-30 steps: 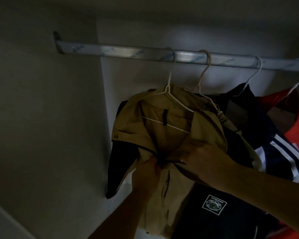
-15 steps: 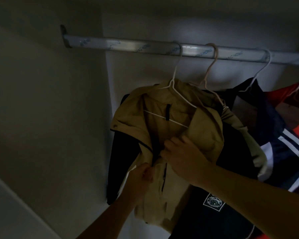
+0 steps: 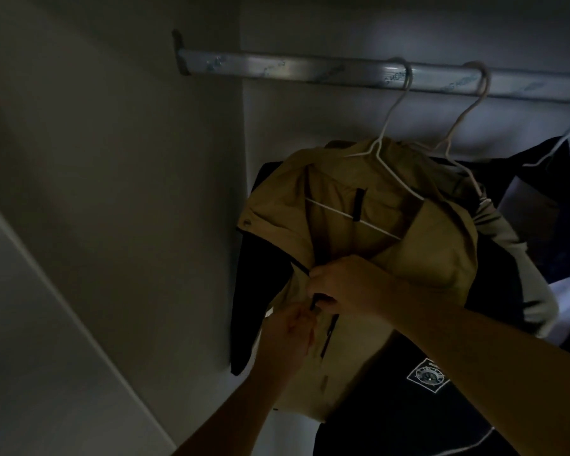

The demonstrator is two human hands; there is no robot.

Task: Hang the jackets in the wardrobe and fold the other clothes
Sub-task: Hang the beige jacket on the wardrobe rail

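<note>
as the tan jacket hangs from the wardrobe rail, left hand and right hand fingers pinch its zip edge; dark jacket just beside.

**Tan jacket on the rail, front half closed**

The tan jacket hangs on a white wire hanger hooked over the metal rail. Its collar gapes open and a dark sleeve droops on its left side. Lower down, the front edges meet at a dark zip, pinched there by the left hand and right hand. Just behind to the right hangs a dark jacket with a white badge.
</note>
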